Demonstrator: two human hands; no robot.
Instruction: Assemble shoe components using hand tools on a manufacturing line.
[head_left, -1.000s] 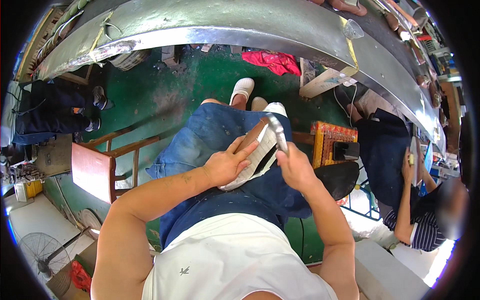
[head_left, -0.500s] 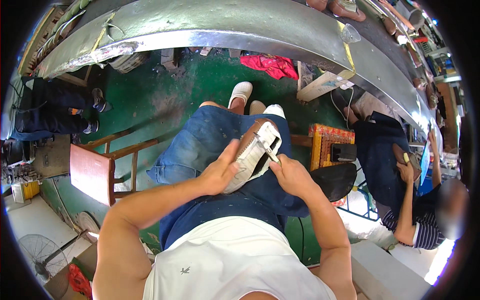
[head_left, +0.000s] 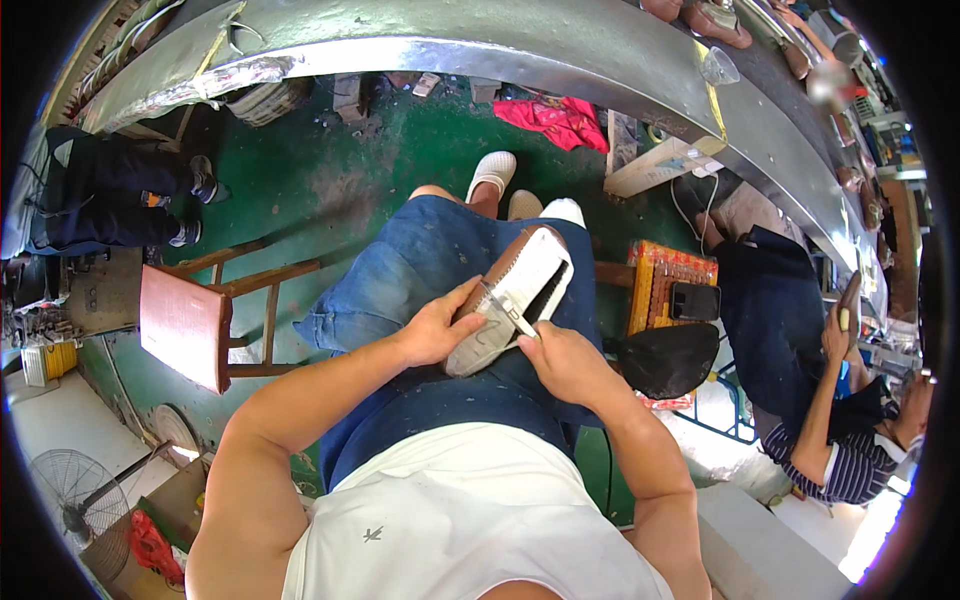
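A shoe (head_left: 535, 262) with a brown side and a whitish covered upper lies slantwise on my lap, its dark opening showing on the right side. My left hand (head_left: 440, 328) is closed on the shoe's left edge near its lower end, steadying it. In my right hand (head_left: 567, 362) a slim metal tool with a narrow blade-like end (head_left: 507, 308) is gripped between thumb and fingers. That tool lies slantwise across the white upper, its tip close to my left fingertips. Its exact kind is hard to make out.
A long metal-edged bench (head_left: 440, 75) curves across the far side. Left stands a wooden stool (head_left: 185, 325); right, an orange beaded seat (head_left: 655, 285) carries a dark phone (head_left: 695, 300). A co-worker in a striped shirt (head_left: 825, 450) sits at right. A fan (head_left: 75, 490) stands lower left.
The metal tool and my right hand have shifted down and left along the shoe, toward its lower end. The shoe's far end has turned slightly right. The co-worker at right has moved.
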